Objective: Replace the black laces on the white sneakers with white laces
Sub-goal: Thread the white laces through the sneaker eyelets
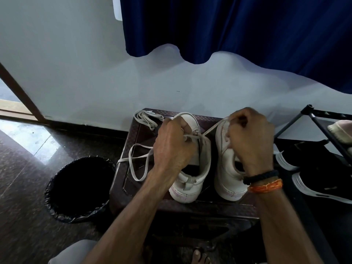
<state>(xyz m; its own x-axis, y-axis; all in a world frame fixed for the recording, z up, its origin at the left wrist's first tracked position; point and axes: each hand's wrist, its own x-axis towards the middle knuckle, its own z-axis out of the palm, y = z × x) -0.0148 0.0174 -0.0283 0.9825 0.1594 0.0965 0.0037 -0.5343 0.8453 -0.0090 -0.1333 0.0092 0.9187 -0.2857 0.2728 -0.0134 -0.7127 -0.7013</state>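
head view, and we're right over a dark plastic stool (190,206) with two white sneakers standing side by side on it, heels toward the person. the left hand (174,149) is on the left sneaker (192,180), fingers curled and pinching a white lace (137,159) at the eyelets, and the slack of that lace loops out over the stool's left edge. the right hand (249,138) is bunched over the tongue area of the right sneaker (228,168), fingers curled tight on the other run of the same lace, which stretches taut between the two hands. a second white lace (146,117) lies folded at the stool's far left corner, untouched. no black lace shows on either shoe from here, though the hands cover most of the eyelets.

the risks, as i read them: that loose loop hangs off the edge right above the lined bin (80,187), so a sharp tug could drag it or knot it on itself. pulling hard across both shoes could tip the left one or slide it off the stool. and with the eyelets hidden under the fingers, a skipped hole is easy to miss.
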